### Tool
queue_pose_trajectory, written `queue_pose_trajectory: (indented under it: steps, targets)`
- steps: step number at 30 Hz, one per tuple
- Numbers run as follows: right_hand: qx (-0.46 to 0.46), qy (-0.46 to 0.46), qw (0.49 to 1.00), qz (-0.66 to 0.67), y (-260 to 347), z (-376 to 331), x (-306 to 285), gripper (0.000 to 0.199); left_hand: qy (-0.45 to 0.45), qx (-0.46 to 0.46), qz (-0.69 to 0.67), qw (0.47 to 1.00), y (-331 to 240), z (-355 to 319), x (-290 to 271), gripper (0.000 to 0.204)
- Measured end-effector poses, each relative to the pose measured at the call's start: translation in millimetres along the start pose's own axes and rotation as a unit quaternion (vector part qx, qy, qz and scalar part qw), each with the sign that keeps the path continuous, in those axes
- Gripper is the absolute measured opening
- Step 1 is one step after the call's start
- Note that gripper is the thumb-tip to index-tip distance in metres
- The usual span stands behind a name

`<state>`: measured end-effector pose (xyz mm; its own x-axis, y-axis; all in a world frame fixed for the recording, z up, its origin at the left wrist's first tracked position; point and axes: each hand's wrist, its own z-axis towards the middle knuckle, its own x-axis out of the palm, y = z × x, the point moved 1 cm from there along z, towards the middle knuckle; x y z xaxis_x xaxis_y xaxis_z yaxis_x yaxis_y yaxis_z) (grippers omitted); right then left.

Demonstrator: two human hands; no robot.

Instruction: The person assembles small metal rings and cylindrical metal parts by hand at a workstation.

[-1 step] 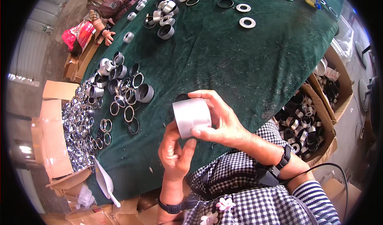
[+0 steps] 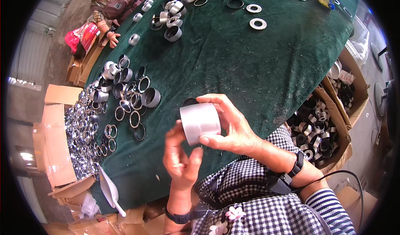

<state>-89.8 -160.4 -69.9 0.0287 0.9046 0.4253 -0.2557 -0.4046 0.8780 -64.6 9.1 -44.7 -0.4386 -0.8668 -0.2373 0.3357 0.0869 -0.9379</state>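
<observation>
A smooth silvery-white metal sleeve [image 2: 201,123], shaped like a short wide cylinder, is gripped in my right hand [image 2: 233,128]. The thumb presses its lower edge and the fingers wrap over its top and far side. Just below and left of the sleeve, my left hand [image 2: 180,158] has its thumb and fingers apart. Its upper fingers are blurred beside the sleeve's left end; whether they touch it is hard to make out. Behind the sleeve, a dark ring [image 2: 189,102] shows in part on the green cloth [image 2: 250,72].
Left on the cloth lie dark cups [image 2: 151,97] and thin metal rings [image 2: 134,118], beside a heap of shiny rings [image 2: 81,139]. A white scoop [image 2: 109,187] rests at the near left edge. Cardboard boxes of parts [image 2: 318,130] stand right. Across the table is a co-worker's hand [image 2: 113,39].
My left hand has shifted slightly left, its thumb and fingers drawing a little away from the sleeve. My right hand holds the sleeve in nearly the same place.
</observation>
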Motion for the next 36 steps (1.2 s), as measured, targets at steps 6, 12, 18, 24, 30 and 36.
queue_pose_trajectory:
  steps: [6, 12, 18, 24, 30, 36]
  targets:
    - [-0.191, -0.015, 0.959, -0.207, 2.3, 3.1, -14.1, 0.077, 0.012, -0.184, -0.188, 0.965, -25.0, 25.1, -6.1, 0.084]
    - [-0.267, 0.038, 0.928, -0.258, -0.5, 10.6, -20.5, 0.087, 0.064, -0.187, -0.135, 0.971, -25.5, 44.7, -2.3, 0.083]
    - [0.003, 0.058, 0.994, 0.089, -1.6, -1.8, -20.0, 0.09, 0.063, 0.016, 0.026, 0.998, -15.1, 41.3, -8.0, 0.091]
    - [0.019, 0.075, 0.991, 0.112, -3.2, 1.9, -15.6, 0.089, 0.093, 0.073, 0.113, 0.987, -11.8, 38.4, -7.8, 0.097]
    - [-0.001, 0.055, 0.996, 0.069, -4.2, -0.3, -17.6, 0.087, 0.101, 0.041, 0.027, 0.994, -19.4, 37.9, -4.3, 0.1]
    - [-0.017, 0.041, 0.998, 0.049, -8.0, -0.2, -17.4, 0.087, 0.077, -0.107, -0.079, 0.988, -29.4, 37.7, -6.7, 0.098]
